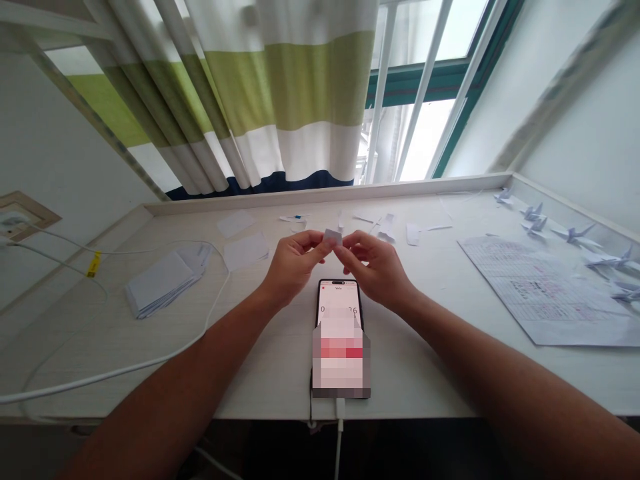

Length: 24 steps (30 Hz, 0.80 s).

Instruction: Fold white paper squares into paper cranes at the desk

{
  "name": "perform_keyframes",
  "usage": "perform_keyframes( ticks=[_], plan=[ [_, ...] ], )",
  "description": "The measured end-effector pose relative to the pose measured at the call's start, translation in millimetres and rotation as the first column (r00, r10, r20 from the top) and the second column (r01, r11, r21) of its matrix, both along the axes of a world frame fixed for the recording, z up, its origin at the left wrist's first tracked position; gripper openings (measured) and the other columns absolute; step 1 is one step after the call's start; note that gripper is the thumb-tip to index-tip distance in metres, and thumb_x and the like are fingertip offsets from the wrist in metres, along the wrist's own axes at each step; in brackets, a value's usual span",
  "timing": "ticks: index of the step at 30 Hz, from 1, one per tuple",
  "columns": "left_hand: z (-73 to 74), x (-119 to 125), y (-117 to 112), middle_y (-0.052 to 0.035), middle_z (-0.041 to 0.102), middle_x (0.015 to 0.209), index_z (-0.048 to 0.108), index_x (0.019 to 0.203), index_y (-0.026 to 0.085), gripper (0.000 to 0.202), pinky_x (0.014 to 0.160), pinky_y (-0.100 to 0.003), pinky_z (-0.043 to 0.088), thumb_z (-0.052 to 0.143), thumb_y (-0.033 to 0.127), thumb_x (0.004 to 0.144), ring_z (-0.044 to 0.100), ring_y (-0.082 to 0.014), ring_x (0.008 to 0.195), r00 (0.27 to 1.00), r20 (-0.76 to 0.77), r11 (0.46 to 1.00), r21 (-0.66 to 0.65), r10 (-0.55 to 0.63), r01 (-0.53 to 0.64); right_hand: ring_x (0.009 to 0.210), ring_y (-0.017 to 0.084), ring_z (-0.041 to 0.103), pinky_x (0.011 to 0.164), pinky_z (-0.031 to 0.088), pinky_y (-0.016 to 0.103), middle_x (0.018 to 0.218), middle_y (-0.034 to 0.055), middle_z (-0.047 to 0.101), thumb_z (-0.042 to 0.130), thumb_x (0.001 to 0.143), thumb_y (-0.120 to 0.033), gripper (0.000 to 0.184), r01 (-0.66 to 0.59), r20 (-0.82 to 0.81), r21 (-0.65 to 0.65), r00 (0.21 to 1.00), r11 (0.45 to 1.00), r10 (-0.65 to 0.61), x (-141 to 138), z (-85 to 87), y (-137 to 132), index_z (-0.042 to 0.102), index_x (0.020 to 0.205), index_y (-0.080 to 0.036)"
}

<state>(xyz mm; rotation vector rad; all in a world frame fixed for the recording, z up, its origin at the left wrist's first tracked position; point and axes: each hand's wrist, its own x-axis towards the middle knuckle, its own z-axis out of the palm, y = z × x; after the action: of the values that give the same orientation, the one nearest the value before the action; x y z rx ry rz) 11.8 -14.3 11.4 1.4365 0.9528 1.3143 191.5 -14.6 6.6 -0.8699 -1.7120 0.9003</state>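
A small folded piece of white paper [333, 237] is held up between my two hands, above the middle of the desk. My left hand [296, 261] pinches it from the left with thumb and fingers. From the right, my right hand [374, 265] grips its lower right edge with thumb and forefinger. The fingers hide part of the paper, so its exact fold cannot be made out. Just below the hands lies a phone [340, 320] with a lit screen, partly blurred, and a white cable plugged into its bottom end.
A stack of white paper [165, 280] and loose sheets [245, 250] lie to the left, crossed by a white cable [215, 313]. Paper scraps [413, 233] are scattered behind the hands. To the right are a written sheet [540, 287] and several folded paper cranes [575, 233] along the raised edge.
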Motion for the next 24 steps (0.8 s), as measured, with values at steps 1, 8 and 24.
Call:
perform_keyframes(
  ticks=[1,8,24],
  plan=[
    [0.3,-1.2,0.6,-0.0051,0.079,0.091,0.081,0.091,0.019,0.030,0.072,-0.028,0.053,0.084,0.048,0.083,0.066,-0.0158,0.080,0.999,-0.032,1.000,0.004,0.004,-0.004,0.068,0.014,0.066,0.061,0.057,0.030,0.090,0.0034,0.071,0.076,0.093,-0.051,0.033,0.036,0.008,0.053,0.999,0.998,-0.037,1.3,0.0,0.8,0.068,0.104,-0.020],
    [2.8,-4.7,3.8,0.0002,0.075,0.076,0.073,0.107,0.020,0.038,0.069,-0.028,0.056,0.089,0.040,0.080,0.071,-0.0149,0.072,1.000,-0.008,0.998,0.069,-0.003,0.003,0.092,0.019,0.071,0.075,0.064,0.036,0.111,0.0075,0.072,0.062,0.104,-0.033,0.024,-0.061,0.174,0.270,0.985,0.961,0.013,9.2,0.1,6.6,0.074,0.122,-0.026],
    [6.7,-2.1,-1.0,-0.0013,0.074,0.078,0.070,0.082,0.016,0.027,0.072,-0.027,0.058,0.091,0.032,0.074,0.069,-0.0132,0.073,1.000,-0.009,0.999,0.034,0.005,-0.005,0.079,0.018,0.072,0.072,0.062,0.037,0.086,0.0034,0.075,0.082,0.086,-0.033,0.019,0.019,-0.159,-0.034,0.987,0.999,-0.024,4.3,4.2,3.5,0.068,0.089,-0.021]
  ],
)
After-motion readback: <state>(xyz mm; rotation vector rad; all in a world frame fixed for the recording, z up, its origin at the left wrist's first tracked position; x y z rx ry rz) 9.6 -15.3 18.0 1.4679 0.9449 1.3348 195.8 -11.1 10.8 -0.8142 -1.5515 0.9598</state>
